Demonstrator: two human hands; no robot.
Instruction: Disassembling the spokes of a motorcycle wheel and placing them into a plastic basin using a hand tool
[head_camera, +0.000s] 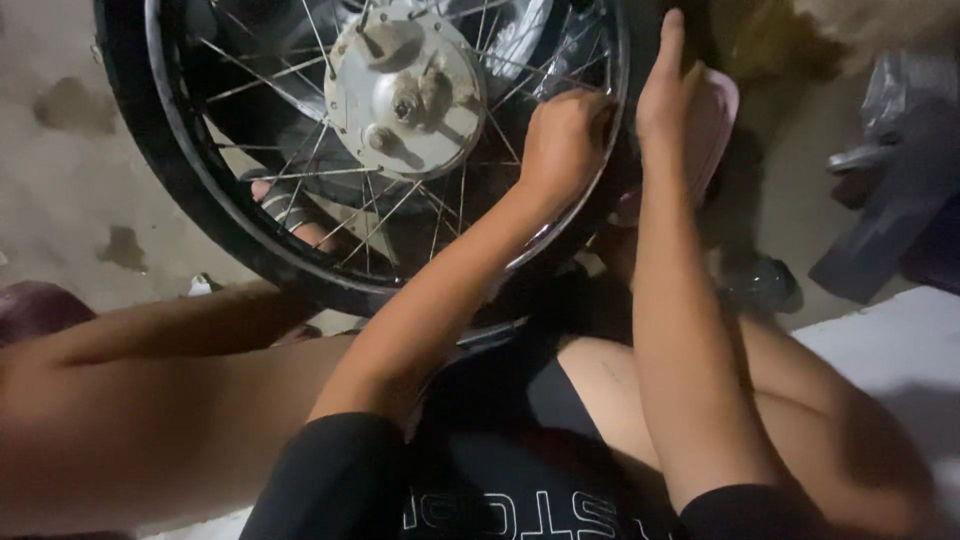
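Note:
A spoked motorcycle wheel (190, 170) with a black tyre and a metal rim stands upright in front of me. Its grey drum hub (405, 90) sits near the top middle. My left hand (562, 140) is closed around the spokes and rim at the wheel's right side; what lies inside the fist is hidden. My right hand (668, 85) rests flat on the outer right of the tyre, index finger pointing up. A pink object (715, 125) shows just behind that hand.
My bare knees fill the lower frame, with black shorts between them. A sandalled foot (290, 205) shows through the spokes. Stained concrete floor (70, 170) lies to the left. Grey plastic bags (895, 170) sit at the right, a white surface (890, 345) below them.

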